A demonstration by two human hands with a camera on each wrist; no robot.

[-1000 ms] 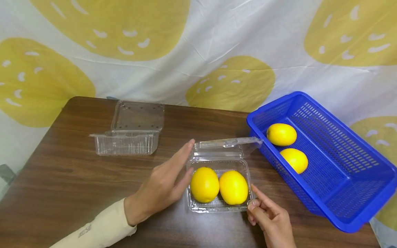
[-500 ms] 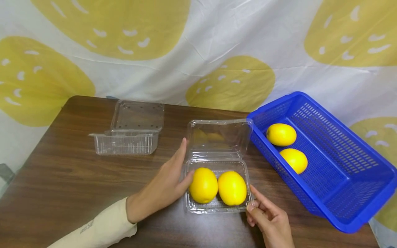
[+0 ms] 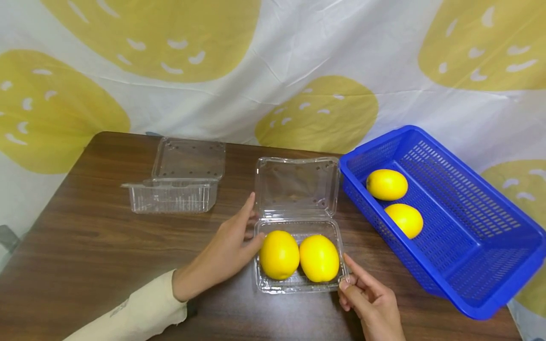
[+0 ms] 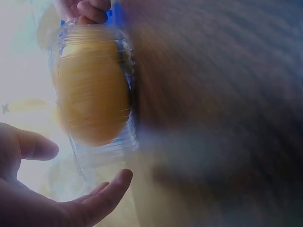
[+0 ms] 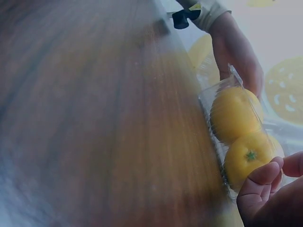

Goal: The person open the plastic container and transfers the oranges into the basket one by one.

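A clear plastic clamshell box (image 3: pixel 298 287) lies on the table with its lid (image 3: pixel 297 187) tipped back. Two yellow lemons, a left one (image 3: pixel 279 255) and a right one (image 3: pixel 319 258), sit side by side in its base; the right wrist view shows a green stem end on one lemon (image 5: pixel 251 155). My right hand (image 3: pixel 375 303) pinches the front right corner of the base between thumb and fingers. Along the left side, my left hand (image 3: pixel 223 251) is held with fingers extended, thumb near the left rim; in the left wrist view thumb and fingers are spread apart.
A blue plastic basket (image 3: pixel 458 296) stands at the right, holding two more lemons, one farther back (image 3: pixel 387 184) and one nearer (image 3: pixel 405 221). Another clear clamshell box (image 3: pixel 175 198), lid up, is at the back left. A patterned cloth (image 3: pixel 298 57) hangs behind the table (image 3: pixel 98 246).
The box's lid has swung backward, from half folded over to lying well back. My left hand has drawn slightly left and down from the lid. My right hand keeps its pinch on the corner.
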